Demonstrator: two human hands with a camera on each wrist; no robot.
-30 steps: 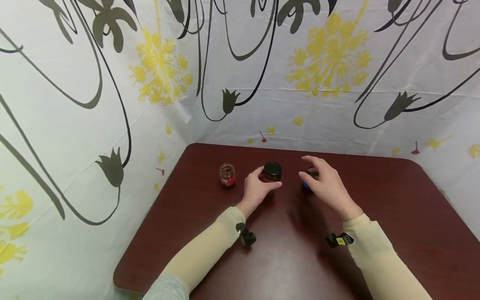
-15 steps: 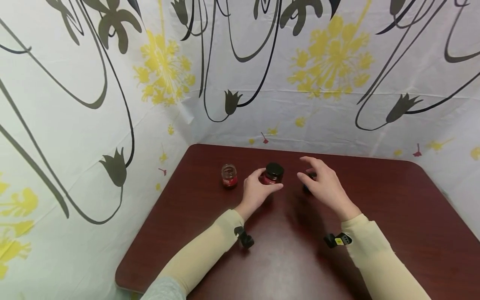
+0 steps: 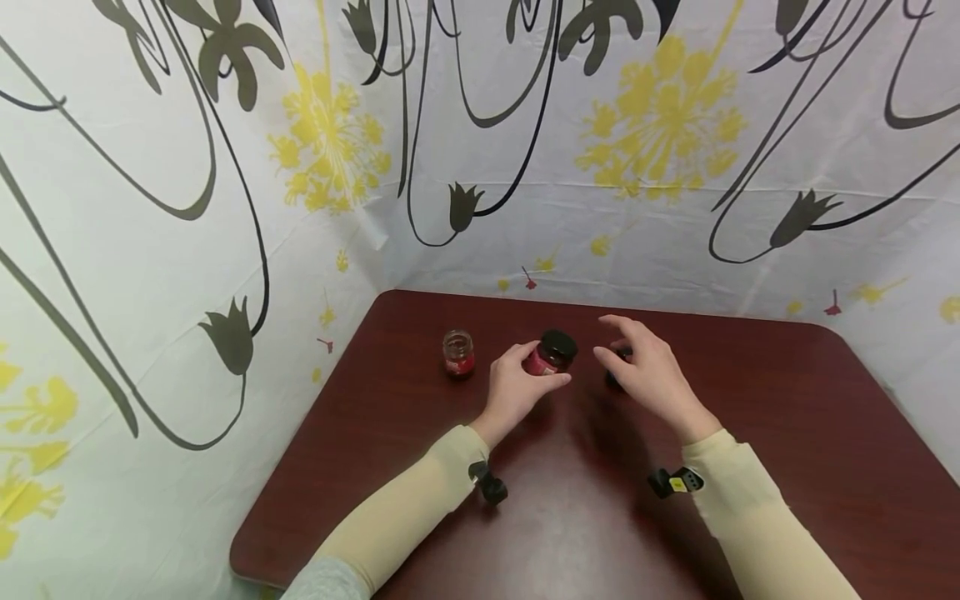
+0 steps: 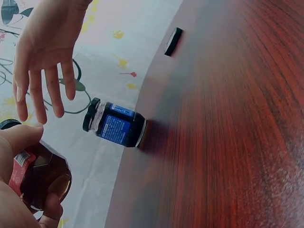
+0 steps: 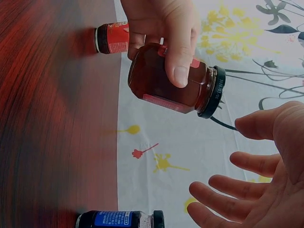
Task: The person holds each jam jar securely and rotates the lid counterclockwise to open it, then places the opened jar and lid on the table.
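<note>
While the left hand grips the tilted jar toward the table's far edge, the empty, spread right hand had best take the lid squarely.

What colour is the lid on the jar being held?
The lid is black; the right wrist view shows it best.

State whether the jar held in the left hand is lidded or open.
Lidded: a black lid covers the top of the jar; how tightly, I cannot tell.
</note>
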